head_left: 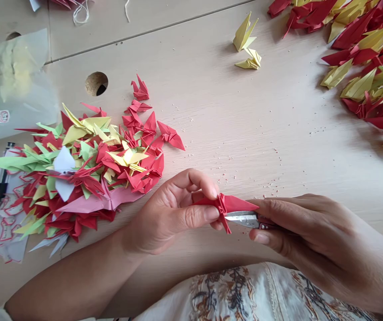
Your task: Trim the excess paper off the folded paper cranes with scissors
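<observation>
Between the thumb and fingers of my left hand (174,209) is a red paper crane (234,204), its wing pointing right. My right hand (311,236) is closed around a small pair of scissors (243,218) with a dark red handle. The blade tips touch the crane's underside near its middle; whether paper lies between them I cannot tell. Left of my left hand lies a heap of folded cranes (94,165) in red, yellow, green, pink and white.
A second pile of red and yellow cranes (361,67) fills the upper right. Two yellow cranes (245,35) stand apart. Paper specks dot the table (211,102), which has a round hole (96,84). Clear plastic bags (14,84) and a black pen (2,178) lie left.
</observation>
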Demonstrator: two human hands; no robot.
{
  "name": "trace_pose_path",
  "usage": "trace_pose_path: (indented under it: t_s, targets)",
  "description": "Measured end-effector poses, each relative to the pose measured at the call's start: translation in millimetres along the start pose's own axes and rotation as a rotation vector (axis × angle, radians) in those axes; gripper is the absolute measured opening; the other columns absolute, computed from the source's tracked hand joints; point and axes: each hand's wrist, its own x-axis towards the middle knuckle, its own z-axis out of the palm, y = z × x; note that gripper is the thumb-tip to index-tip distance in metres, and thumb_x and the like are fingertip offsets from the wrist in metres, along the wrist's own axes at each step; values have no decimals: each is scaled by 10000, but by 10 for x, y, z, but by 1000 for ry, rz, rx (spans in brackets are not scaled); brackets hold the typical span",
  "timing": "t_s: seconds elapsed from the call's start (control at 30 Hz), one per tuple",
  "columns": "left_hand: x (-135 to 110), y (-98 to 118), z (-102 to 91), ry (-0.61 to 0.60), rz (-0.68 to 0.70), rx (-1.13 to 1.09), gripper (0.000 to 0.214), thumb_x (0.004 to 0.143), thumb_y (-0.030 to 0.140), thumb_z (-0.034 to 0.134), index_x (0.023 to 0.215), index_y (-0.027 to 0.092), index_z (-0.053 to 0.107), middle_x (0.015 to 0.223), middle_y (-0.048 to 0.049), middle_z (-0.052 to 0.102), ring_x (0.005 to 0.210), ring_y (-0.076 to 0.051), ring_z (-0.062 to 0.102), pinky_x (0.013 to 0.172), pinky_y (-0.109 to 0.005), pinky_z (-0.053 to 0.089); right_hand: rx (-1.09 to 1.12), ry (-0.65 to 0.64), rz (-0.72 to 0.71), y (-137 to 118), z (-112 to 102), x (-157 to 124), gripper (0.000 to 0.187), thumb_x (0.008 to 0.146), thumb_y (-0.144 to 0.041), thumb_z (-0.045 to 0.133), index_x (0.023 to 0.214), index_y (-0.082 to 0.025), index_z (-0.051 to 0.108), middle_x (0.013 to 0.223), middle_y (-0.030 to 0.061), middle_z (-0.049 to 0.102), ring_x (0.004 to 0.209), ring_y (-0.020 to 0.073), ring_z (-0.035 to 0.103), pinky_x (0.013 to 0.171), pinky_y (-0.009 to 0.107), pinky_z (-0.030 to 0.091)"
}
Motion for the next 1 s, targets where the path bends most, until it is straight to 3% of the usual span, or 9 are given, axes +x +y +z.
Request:
trace_pose_path:
  t_s: [0.23, 0.43, 0.57, 0.8, 1.0]
  targets:
    - [1, 6, 12, 29, 7, -8, 123, 888, 85, 772, 911, 196, 724, 846, 29, 690, 740, -56, 704, 711, -152, 570, 3, -21, 32, 45, 0, 7, 204, 1087, -303, 492, 938, -189, 572, 658, -28, 561, 512, 103, 510, 486, 249, 377]
    - [-1, 22, 2, 38, 8, -22, 126, 889, 76, 762, 914, 196, 732, 863, 29, 714, 748, -66, 719, 711, -159, 576, 37, -64, 133, 49, -79, -13, 192, 1095, -401, 483, 1219, -258, 518, 773, -50, 691, 575, 86, 648, 504, 184, 448]
    - [-3, 24, 7, 59, 18, -20, 118, 886, 81, 769, 908, 190, 730, 871, 37, 708, 744, -66, 725, 694, -153, 565, 92, -61, 168, 32, -135, -24, 137, 1085, -399, 510, 1098, -263, 524, 676, -80, 649, 488, 69, 590, 449, 173, 430]
    - [-7, -13, 5, 79, 55, 33, 109, 900, 103, 768, 927, 202, 733, 867, 43, 686, 746, -48, 686, 690, -148, 549, 105, -79, 117, 47, -80, -30, 231, 1087, -379, 506, 894, -252, 516, 846, 3, 756, 646, 112, 694, 487, 197, 468]
    - [-35, -36, -14, 64, 103, 129, 175, 915, 67, 741, 969, 234, 743, 915, 35, 715, 804, -50, 667, 716, -135, 529, 64, -41, 111, 62, -48, -46, 153, 1090, -360, 511, 981, -263, 560, 788, -37, 727, 597, 87, 662, 508, 176, 466]
